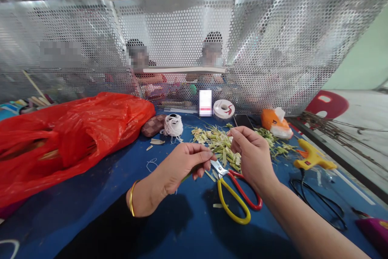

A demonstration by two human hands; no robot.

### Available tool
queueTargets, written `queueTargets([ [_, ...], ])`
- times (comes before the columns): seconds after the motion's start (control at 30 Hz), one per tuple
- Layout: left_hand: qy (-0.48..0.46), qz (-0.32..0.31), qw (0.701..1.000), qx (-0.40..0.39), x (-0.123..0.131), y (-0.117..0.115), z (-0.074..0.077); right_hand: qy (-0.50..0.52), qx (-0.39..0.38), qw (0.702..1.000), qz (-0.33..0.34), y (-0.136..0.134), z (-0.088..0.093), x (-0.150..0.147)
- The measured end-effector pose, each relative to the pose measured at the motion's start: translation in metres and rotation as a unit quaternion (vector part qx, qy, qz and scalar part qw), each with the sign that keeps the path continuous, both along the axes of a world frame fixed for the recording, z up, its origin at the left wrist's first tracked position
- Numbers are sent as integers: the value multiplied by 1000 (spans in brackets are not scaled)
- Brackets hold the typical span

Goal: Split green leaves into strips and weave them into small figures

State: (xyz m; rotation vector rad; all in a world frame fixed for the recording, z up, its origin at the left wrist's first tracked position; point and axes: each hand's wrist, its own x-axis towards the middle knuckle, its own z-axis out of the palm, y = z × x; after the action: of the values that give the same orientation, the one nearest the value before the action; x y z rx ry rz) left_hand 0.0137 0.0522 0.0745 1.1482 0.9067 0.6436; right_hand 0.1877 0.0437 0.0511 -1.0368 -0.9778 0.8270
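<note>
My left hand (189, 160) is closed in a pinch over the middle of the table, a gold bangle at its wrist. Part of a thin green strip (186, 177) shows beneath its fingers; the rest is hidden. To the right, my right hand (251, 150) also has thumb and fingertips pressed together, and whatever they hold is too small to make out. Between and below the hands lie scissors (222, 171) with one yellow and one red handle. Behind them spreads a heap of pale green plant scraps (216, 140), partly covered by my right hand.
A red plastic bag (100, 125) fills the left of the blue table (188, 230). White string (173, 125), a ribbon spool (224, 108), a phone (242, 121) and a tissue pack (276, 122) stand behind. A yellow glue gun (313, 156) lies right, its cord trailing. Perforated metal (182, 20) rises behind.
</note>
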Motion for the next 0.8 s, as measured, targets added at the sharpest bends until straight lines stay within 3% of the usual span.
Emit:
queueTargets([
  [0.1,30,10,999,45,-1,0,1,-38,-2,999,-14,0,2,1],
  [0.2,55,20,993,102,-3,-1,3,-152,-11,988,-19,5,2,9],
  [0.3,80,29,986,144,-4,-2,7,-312,-21,950,-9,13,3,23],
  [0.4,105,34,981,162,-4,-3,10,-417,37,906,-59,16,8,35],
  [0.47,108,34,980,162,-3,-3,11,-398,75,914,-37,13,13,35],
  [0.57,95,34,985,143,-3,-3,11,-292,57,947,122,4,19,26],
  [0.67,78,39,987,136,-3,-3,12,-199,7,949,242,-1,15,10],
  [0.8,79,33,986,144,-4,-3,14,-93,-45,957,270,-2,5,-4],
])
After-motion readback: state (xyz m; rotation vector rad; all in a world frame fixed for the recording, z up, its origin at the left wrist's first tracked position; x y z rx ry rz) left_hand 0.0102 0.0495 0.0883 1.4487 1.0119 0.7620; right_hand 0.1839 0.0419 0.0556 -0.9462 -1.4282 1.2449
